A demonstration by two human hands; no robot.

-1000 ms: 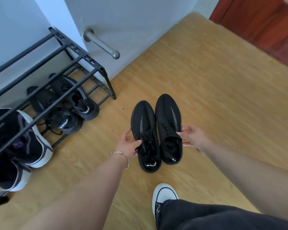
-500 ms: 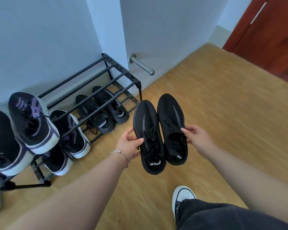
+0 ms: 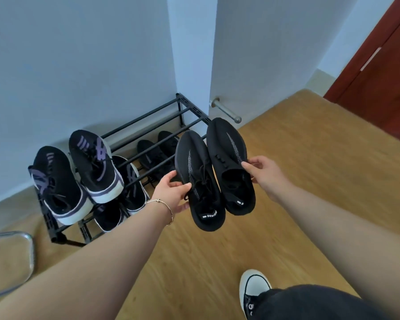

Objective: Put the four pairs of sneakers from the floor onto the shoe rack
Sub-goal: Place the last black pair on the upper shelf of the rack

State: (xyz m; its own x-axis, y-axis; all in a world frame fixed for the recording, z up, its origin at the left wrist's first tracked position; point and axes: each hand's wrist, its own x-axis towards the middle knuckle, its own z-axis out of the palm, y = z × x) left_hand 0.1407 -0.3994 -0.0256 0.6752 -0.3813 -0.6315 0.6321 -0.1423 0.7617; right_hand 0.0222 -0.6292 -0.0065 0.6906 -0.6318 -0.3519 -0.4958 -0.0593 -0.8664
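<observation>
I hold a pair of plain black knit sneakers in the air, side by side, toes pointing away, just right of the rack's right end. My left hand (image 3: 174, 192) grips the left black sneaker (image 3: 196, 172) by its side; my right hand (image 3: 267, 175) grips the right black sneaker (image 3: 229, 158). The black metal shoe rack (image 3: 148, 116) stands against the wall. On its top bars, at the left, sits a black-and-purple pair (image 3: 76, 174). A second black-and-purple pair (image 3: 125, 195) and an all-black pair (image 3: 155, 153) sit on the lower shelf.
A metal door stop (image 3: 226, 110) juts from the white door just right of the rack. A chrome chair frame (image 3: 21, 257) stands at the lower left. My own foot in a white-toed shoe (image 3: 252, 287) rests on the wooden floor. A red-brown door (image 3: 379, 72) is at the far right.
Both hands have lifted the black pair off the floor and carried it up toward the rack's right end. The view has risen, showing the whole rack and the pair on top.
</observation>
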